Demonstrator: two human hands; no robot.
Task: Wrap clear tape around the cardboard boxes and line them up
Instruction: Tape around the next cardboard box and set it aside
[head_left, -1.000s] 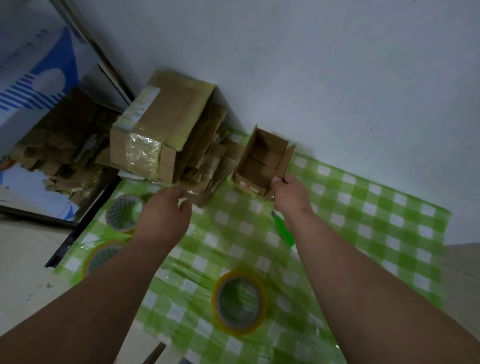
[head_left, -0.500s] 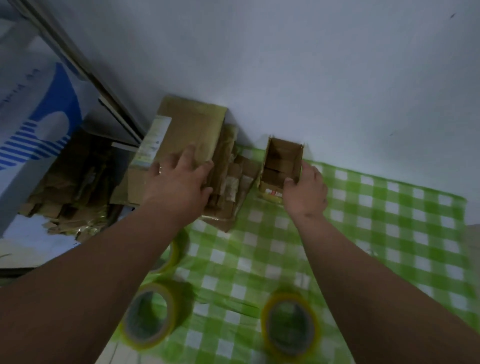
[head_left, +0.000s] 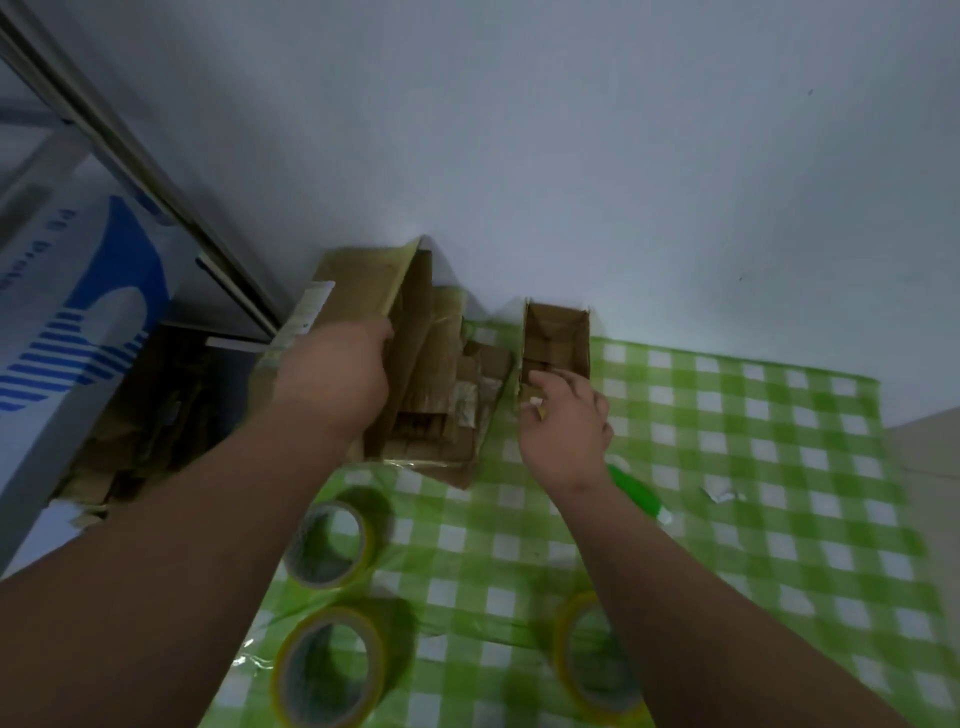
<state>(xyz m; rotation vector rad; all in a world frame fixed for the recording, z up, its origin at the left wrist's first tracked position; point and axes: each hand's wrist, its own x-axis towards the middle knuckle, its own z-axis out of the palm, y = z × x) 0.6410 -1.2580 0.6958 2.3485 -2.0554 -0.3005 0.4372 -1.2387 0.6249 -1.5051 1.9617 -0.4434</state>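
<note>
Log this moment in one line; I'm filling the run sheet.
left hand: on big box | right hand: at small open box | three tape rolls on checked cloth

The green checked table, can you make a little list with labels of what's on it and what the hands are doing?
cover: green and white checked plastic cloth
open box: small open brown cardboard box, by the wall
pile: stack of flattened brown cardboard boxes, left of it
tape: three yellowish rolls of clear tape
left hand: on the pile
right hand: fingers at the small box's near edge
under the wrist: green tool, partly hidden
</note>
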